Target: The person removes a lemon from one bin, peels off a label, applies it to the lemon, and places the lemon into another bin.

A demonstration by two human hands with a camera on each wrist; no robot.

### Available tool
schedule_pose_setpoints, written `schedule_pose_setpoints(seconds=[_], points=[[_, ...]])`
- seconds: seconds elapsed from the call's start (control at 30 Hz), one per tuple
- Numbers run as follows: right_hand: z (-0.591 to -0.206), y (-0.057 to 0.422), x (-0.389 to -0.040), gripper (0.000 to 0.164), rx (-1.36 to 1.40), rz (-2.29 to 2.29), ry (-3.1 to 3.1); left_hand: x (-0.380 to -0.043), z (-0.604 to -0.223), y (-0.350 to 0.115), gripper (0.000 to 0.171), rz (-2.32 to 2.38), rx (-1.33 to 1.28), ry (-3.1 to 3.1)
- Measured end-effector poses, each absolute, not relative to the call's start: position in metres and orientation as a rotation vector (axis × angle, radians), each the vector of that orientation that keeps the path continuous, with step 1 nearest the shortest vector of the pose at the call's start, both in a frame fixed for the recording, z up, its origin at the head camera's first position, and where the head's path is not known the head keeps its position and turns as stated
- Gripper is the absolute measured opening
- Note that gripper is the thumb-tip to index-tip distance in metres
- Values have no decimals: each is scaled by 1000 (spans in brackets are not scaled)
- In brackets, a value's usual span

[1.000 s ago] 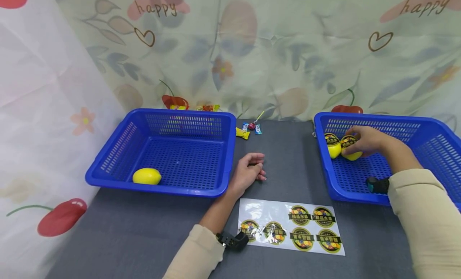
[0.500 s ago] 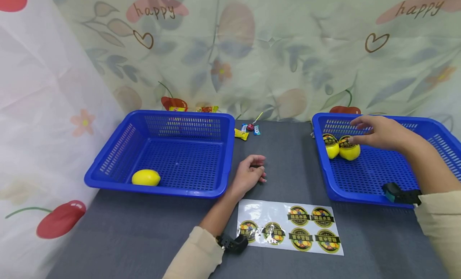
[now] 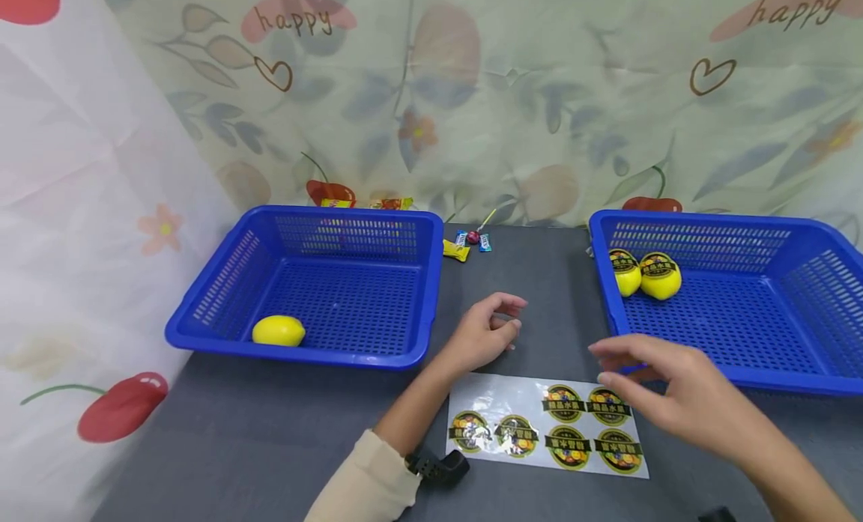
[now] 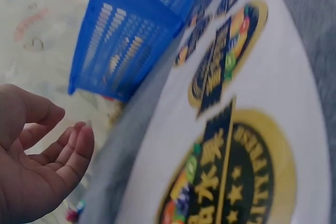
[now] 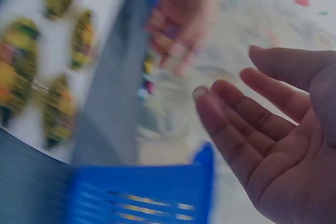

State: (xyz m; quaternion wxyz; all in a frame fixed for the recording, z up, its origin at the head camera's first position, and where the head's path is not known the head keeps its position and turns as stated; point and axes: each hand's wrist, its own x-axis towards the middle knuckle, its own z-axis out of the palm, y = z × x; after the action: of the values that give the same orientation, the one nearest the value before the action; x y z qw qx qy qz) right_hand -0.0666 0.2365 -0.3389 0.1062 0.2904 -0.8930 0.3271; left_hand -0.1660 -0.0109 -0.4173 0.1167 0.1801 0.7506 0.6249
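Note:
My left hand (image 3: 484,333) hovers just behind the sticker sheet (image 3: 495,391), fingers loosely bent and holding nothing. My right hand (image 3: 674,387) is above the right end of that sheet, in front of the right basket; its thumb and fingers are apart with nothing between them, as the right wrist view also shows. The white sheet carries several round black-and-gold fruit stickers, and its back left part is bare. In the right blue basket (image 3: 748,376) sit two yellow lemons, a left one (image 3: 627,282) and a right one (image 3: 661,284), each with a round sticker on top.
A blue basket (image 3: 431,297) on the left holds one lemon (image 3: 279,331) without a visible sticker. Wrapped candies (image 3: 456,251) and a lollipop (image 3: 474,237) lie at the back between the baskets. A printed curtain (image 3: 512,117) stands behind the grey table (image 3: 270,432).
My right hand has let go of the right lemon and come out of the basket, forward over the sticker sheet. My left hand has shifted slightly right.

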Motion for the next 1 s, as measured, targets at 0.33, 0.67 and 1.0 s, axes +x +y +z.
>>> schedule_pose_setpoints(seconds=[0.33, 0.67, 1.0], points=[[-404, 242, -46, 45, 688, 663, -2909, -136, -377, -23, 27, 1541, 895, 2248], [-421, 255, -45, 59, 733, 616, -2916, -126, -317, -103, 27, 1484, 945, 2603], [-430, 260, -47, 61, 745, 558, -2881, -153, -307, -229, 53, 460, 65, 2907]])
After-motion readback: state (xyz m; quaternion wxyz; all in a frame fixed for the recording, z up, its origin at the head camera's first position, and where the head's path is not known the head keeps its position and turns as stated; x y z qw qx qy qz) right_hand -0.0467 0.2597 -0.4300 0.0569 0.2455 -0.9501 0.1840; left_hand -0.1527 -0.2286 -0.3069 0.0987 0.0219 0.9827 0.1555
